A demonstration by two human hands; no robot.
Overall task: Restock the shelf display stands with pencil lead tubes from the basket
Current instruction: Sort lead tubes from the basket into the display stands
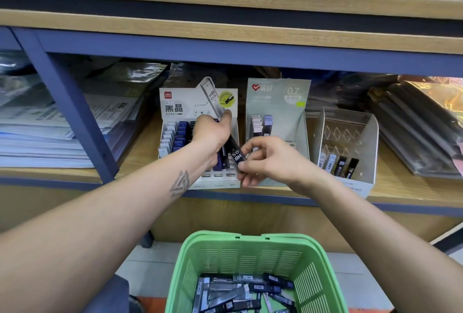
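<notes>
**Both hands at the HB 0.5 stand**

At ten o'clock the white display stand (172, 122) holds blue and white tubes. The left hand (211, 135) is clenched around a bundle of tubes (223, 158) over it. The right hand (266, 160) pinches a black HB 0.5 tube (236, 155) from that bundle. At six o'clock the green basket (253, 255) holds more tubes

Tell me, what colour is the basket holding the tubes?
Green, a slatted plastic basket; the head view, the only one, shows it clearly.

Green slatted basket (253, 257), black HB tube (236, 156) (white txt), blue shelf frame (72, 112)
</notes>
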